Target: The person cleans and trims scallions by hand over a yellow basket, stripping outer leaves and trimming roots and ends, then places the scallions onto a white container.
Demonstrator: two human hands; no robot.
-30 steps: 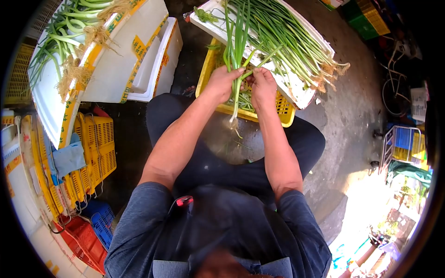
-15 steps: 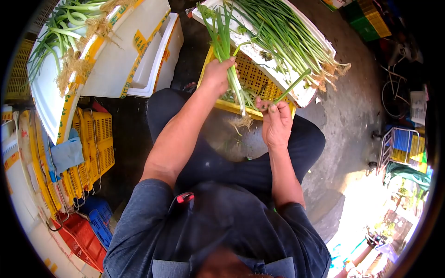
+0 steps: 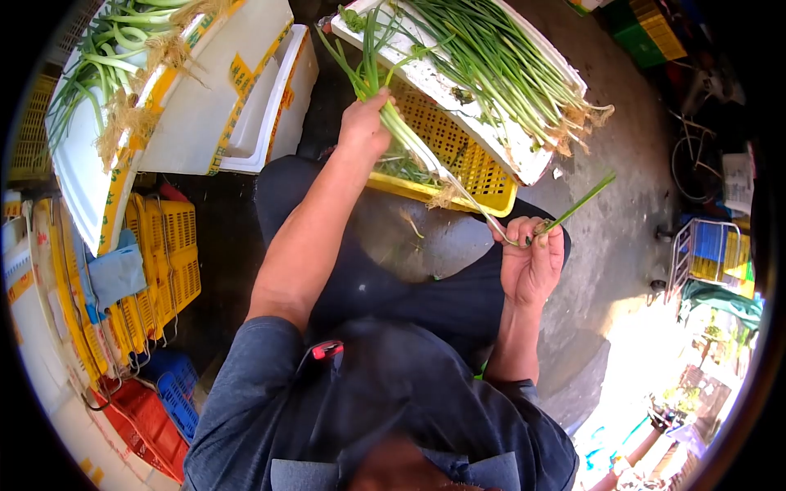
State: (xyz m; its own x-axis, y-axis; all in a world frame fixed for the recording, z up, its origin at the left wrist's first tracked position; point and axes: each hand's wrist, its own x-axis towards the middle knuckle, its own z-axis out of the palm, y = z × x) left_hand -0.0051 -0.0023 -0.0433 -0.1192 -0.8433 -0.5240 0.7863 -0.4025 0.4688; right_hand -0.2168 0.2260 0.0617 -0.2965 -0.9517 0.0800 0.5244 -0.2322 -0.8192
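Note:
My left hand (image 3: 365, 124) is closed round a small bunch of green onions (image 3: 409, 141), leaves pointing up and away, white ends toward me. Lower and to the right, my right hand (image 3: 530, 254) pinches a green onion leaf (image 3: 581, 201) that sticks out past the fingers. A thin pale strip (image 3: 476, 204) stretches between the bunch and the right fingertips. Beneath the bunch stands a yellow crate (image 3: 491, 193) with green scraps in it. Across its far side lies a white foam lid (image 3: 524, 160) bearing a large pile of green onions (image 3: 499, 65), roots to the right.
At the upper left, more green onions (image 3: 115, 61) rest on white foam boxes (image 3: 196, 98). Yellow crates (image 3: 176, 245), a red crate (image 3: 143, 425) and a blue crate (image 3: 176, 389) are stacked on the left. A metal cart (image 3: 704, 254) stands at the right.
My right hand has moved right and toward me, drawing out a pale strip from the bunch. My left hand has shifted slightly left. A rooty scrap now shows below the crate.

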